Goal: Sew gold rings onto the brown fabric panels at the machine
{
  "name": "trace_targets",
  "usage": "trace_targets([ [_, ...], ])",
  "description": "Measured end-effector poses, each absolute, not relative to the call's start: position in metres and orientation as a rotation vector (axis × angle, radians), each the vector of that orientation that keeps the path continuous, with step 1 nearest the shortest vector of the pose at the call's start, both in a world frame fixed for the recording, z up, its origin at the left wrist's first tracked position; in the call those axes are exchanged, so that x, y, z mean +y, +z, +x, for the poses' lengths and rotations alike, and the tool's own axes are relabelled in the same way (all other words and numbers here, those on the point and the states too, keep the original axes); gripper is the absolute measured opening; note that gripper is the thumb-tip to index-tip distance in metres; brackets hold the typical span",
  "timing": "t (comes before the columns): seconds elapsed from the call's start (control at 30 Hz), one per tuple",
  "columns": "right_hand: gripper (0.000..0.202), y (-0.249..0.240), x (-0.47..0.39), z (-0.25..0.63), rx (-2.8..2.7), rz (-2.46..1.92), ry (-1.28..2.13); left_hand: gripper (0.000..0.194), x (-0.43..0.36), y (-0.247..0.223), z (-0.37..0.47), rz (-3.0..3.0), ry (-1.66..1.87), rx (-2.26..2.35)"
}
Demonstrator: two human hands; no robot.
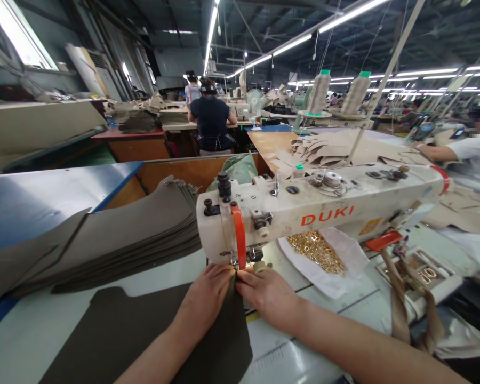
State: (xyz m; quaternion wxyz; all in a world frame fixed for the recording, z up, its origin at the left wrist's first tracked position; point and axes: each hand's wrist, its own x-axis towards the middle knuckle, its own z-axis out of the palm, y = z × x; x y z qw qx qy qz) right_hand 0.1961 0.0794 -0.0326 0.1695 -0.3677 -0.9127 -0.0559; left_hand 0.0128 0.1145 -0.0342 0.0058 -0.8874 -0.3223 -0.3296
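A dark olive leather panel lies flat on the white table in front of me, its far edge under the needle of a white DUKI sewing machine. My left hand presses on the panel just left of the needle, fingertips pinched at the fold. On the right side, my right hand holds the same edge, its fingertips meeting the left hand's. An orange guard hangs over the needle area, which hides the needle and presser foot.
A stack of similar dark panels lies at the left of the machine. Gold metal rings sit on white paper behind my right hand. Tan straps hang at the right. A person's back is ahead; another person's arm is at right.
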Motion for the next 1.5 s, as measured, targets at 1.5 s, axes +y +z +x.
trace_targets([
  [1.5,0.009,-0.038,0.079,0.191,-2.59,-0.951,-0.193,0.045,0.103,-0.037,-0.001,-2.628,-0.36,-0.795],
])
